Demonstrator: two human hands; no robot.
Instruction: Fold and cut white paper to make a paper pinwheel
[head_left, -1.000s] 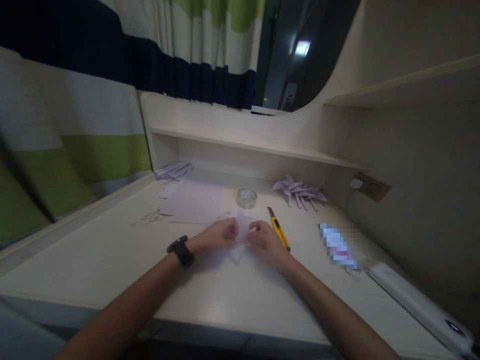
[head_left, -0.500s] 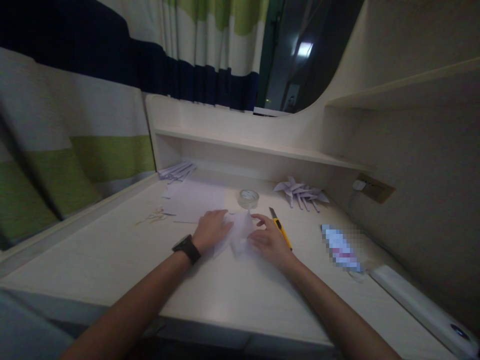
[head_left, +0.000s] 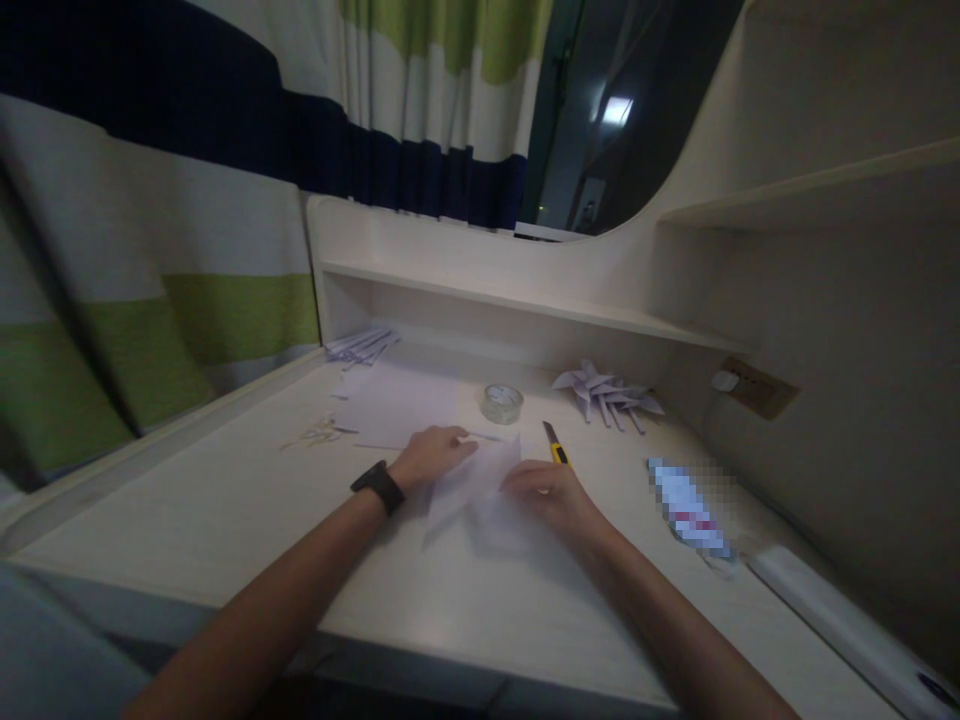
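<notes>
A white sheet of paper [head_left: 480, 480] — partly folded, creased, one flap raised toward its far edge — lies on the pale surface [head_left: 225, 510] near its middle, its nearer part flat and spread.

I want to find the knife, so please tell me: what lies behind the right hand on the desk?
Behind the right hand a yellow knife points away on the desk; only its far end shows, the hand covers the rest. Farther back stands a tape roll.
</notes>
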